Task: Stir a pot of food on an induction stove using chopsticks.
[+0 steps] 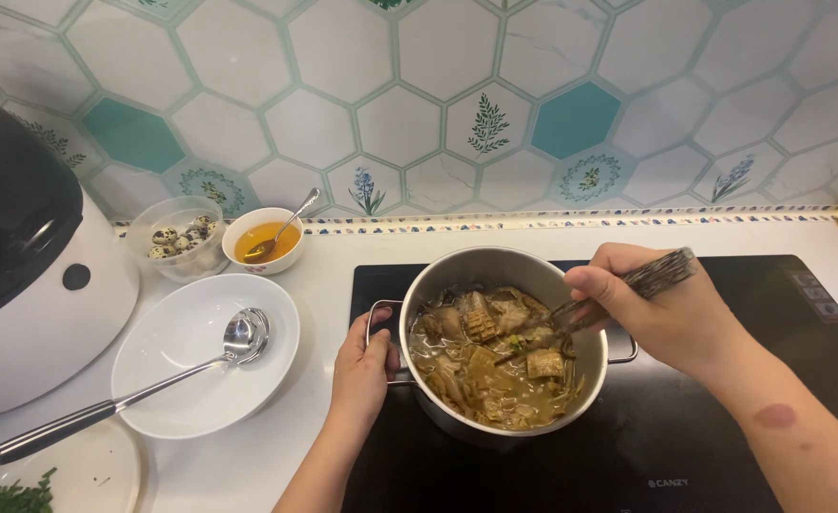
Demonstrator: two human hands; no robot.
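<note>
Herbs point(15, 496), chopped and green, lie on a plate at the nearest left corner of the counter point(324, 275). Just beyond, a ladle point(153, 380) rests in an empty white bowl point(205, 366), its long handle reaching back toward the person.

On the black cooktop point(723, 456) sits a steel pot point(500, 347) full of brown stew with ridged, folded pieces. The left hand point(362, 375) has its fingers clenched around the pot's near-side handle, bracing it. The right hand point(661, 304) grips a pair of dark chopsticks point(618, 294), their tips down among the pieces at the pot's middle.

Stirring well here probably means keeping that left grip firm so the pot does not skate on the smooth glass, and turning the pieces gently from beneath rather than stabbing them, since they look soft.

Farther back stand a small bowl of orange liquid point(265, 242) with a spoon and a clear tub of speckled eggs point(177, 237), against the hexagon-tiled wall point(438, 95). A large white-and-black appliance point(29, 266) fills the left edge.
</note>
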